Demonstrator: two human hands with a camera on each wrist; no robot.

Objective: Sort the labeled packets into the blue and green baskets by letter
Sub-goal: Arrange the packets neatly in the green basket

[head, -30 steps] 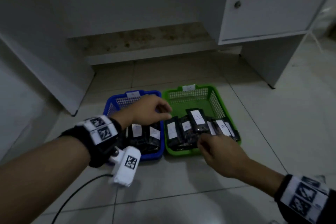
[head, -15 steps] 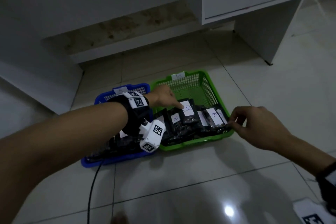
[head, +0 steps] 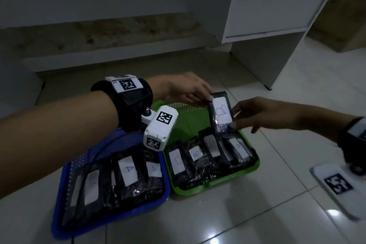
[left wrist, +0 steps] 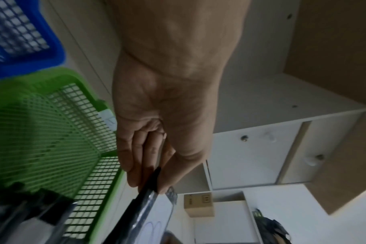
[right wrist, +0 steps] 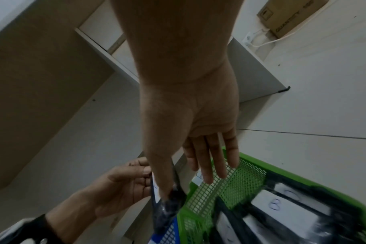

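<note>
A black packet with a white label marked B (head: 220, 112) stands upright above the green basket (head: 254, 167). My left hand (head: 208, 101) pinches its top edge; the left wrist view shows the same pinch (left wrist: 155, 183). My right hand (head: 234, 123) pinches the packet's lower end, thumb in front, the other fingers straight (right wrist: 215, 165). Several labelled packets (head: 195, 154) lie in a row in the green basket. Left of it, the blue basket (head: 111, 222) holds several packets, one (head: 128, 170) marked A.
Both baskets sit side by side on a glossy tiled floor (head: 217, 220). A white cabinet with a knobbed door (head: 277, 6) stands behind to the right, its side panel (head: 257, 63) reaching the floor. A low ledge (head: 118, 61) runs along the wall behind.
The B packet has come up out of the green basket. My left hand went from touching it to pinching its top, and my right hand moved in from the basket's right edge.
</note>
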